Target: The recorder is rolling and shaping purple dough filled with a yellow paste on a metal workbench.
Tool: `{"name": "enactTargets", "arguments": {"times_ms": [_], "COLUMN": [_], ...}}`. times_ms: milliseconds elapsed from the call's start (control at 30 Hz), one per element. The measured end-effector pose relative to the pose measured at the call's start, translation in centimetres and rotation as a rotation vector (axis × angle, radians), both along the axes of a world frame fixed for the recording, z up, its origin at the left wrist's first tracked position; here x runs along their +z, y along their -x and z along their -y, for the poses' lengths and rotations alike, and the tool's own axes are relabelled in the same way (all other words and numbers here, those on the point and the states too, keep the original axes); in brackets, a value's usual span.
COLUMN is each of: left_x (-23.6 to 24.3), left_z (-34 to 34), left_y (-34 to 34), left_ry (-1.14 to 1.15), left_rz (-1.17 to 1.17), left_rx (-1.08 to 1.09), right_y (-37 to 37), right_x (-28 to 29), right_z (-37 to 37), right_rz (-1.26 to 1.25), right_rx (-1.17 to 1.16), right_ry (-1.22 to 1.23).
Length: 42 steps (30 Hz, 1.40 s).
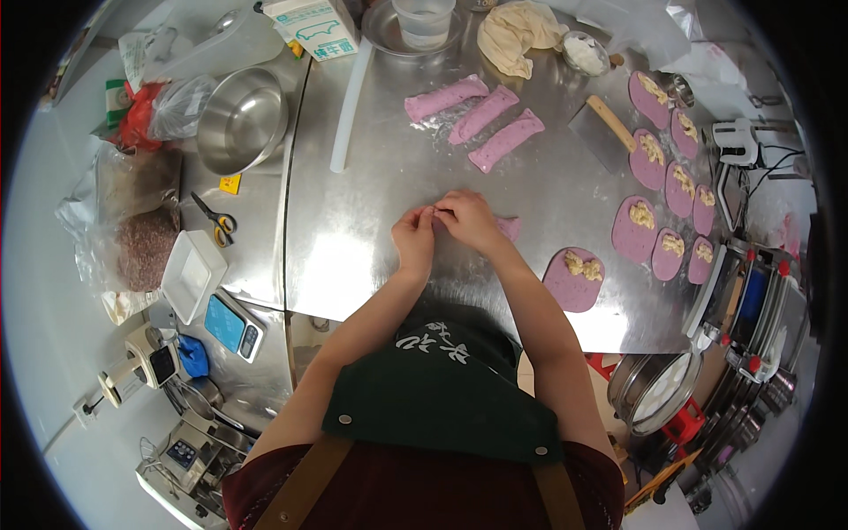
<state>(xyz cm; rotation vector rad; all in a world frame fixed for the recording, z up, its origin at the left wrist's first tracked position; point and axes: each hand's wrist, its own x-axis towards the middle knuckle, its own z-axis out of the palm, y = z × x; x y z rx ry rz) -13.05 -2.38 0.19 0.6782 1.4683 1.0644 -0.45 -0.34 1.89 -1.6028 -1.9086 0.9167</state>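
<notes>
Near the middle of the steel table (pixel 371 203), my left hand (pixel 413 243) and my right hand (pixel 468 218) meet, fingers pinched together on the edge of a pink dough piece (pixel 509 228). Most of that dough is hidden under the hands; one end shows to the right of my right wrist. Just beyond lie three pink dough rolls (pixel 483 115), dusted with flour. A flattened pink dough oval (pixel 572 291) with pale, lumpy filling (pixel 584 266) rests by my right forearm. Several more filled ovals (pixel 632 238) spread along the right side.
A wooden-handled scraper (pixel 609 122) lies right of the rolls. Farther back are a pale dough mass (pixel 512 40), a small bowl of flour (pixel 585 55) and a white rolling pin (pixel 352 106). Leftward sit a steel bowl (pixel 242 121), scissors (pixel 215 220) and a scale (pixel 233 325).
</notes>
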Motion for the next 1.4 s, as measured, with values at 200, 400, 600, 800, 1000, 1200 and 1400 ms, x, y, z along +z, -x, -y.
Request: {"name": "enactTargets", "arguments": {"times_ms": [200, 400, 600, 800, 1000, 1200, 1400], "left_x": [1.2, 0.8, 0.0, 0.5, 0.7, 0.0, 0.4], "left_z": [-0.2, 1.0, 1.2, 0.8, 1.4, 1.3, 1.1], "left_y": [0.2, 0.9, 0.6, 0.2, 0.1, 0.1, -0.2], "left_ry": [0.013, 0.072, 0.062, 0.07, 0.095, 0.097, 0.093], "left_rz": [-0.121, 0.211, 0.182, -0.013, 0.331, 0.185, 0.041], "left_rx": [-0.112, -0.002, -0.049, -0.079, 0.161, 0.024, 0.008], "right_y": [-0.6, -0.8, -0.7, -0.7, -1.2, -1.0, -0.5], "right_x": [-0.6, -0.1, 0.8, 0.1, -1.0, 0.1, 0.3], "right_z": [-0.2, -0.6, -1.3, -1.5, -1.6, -1.9, -2.0], "right_rz": [-0.126, -0.264, -0.245, -0.219, -0.293, -0.247, -0.145], "right_rx": [-0.055, -0.064, 0.003, 0.002, -0.043, 0.02, 0.035], "right_ry": [0.049, 0.191, 0.262, 0.251, 0.263, 0.313, 0.271]}}
